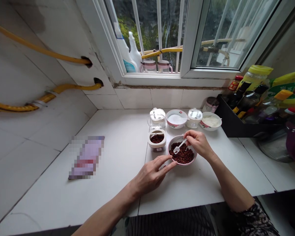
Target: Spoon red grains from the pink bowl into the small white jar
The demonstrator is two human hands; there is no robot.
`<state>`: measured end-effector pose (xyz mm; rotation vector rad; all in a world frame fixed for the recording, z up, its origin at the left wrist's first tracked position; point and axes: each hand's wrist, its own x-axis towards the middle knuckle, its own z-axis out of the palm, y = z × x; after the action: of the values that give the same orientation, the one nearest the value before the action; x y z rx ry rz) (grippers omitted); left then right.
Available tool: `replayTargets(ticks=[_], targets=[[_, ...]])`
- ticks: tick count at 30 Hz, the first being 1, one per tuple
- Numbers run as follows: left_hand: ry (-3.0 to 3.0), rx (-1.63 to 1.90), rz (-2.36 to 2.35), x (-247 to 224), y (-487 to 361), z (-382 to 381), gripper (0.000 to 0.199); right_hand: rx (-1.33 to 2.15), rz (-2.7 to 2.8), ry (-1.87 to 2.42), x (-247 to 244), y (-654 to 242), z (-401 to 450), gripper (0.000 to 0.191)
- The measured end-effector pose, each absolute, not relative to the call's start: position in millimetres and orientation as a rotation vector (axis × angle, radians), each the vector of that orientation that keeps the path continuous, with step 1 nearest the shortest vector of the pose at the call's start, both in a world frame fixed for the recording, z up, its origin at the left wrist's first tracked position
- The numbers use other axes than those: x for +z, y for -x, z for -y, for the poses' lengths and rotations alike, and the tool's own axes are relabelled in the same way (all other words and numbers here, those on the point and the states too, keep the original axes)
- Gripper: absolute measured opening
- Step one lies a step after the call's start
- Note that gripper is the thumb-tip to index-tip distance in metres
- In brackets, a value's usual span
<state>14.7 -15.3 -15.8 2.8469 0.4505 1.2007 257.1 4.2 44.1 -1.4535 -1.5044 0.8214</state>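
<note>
My right hand (198, 142) pinches the handle of a small white spoon (177, 149), whose scoop is over the dark red peppercorn-like grains in a bowl (182, 165) with a pinkish rim. Against the bowl's left and near rim rest the spread fingers of my left hand (153, 172), which holds nothing. Just left of the bowl stands an open jar (157, 145) holding similar dark grains. Behind it is a white-lidded clear jar (157, 118). A flowered bowl of white powder (176, 119), another lidded jar (194, 118) and a bowl of whitish granules (210, 121) line the back.
A blurred purple packet (88, 157) lies on the white counter (120, 141) at left. At the right, a black box (241, 126) holds several bottles, beside a glass-lidded pot (272, 147). Spray bottles (135, 52) and two pinkish jars stand on the windowsill.
</note>
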Motion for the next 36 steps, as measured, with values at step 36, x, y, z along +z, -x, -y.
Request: replayTargets(ticks=[36], targets=[[-2.832,1.188,-0.450,-15.8,-14.5,15.3,0.047,0.354,1.880,1.459,39.3,-243.4,0.3,0.019]])
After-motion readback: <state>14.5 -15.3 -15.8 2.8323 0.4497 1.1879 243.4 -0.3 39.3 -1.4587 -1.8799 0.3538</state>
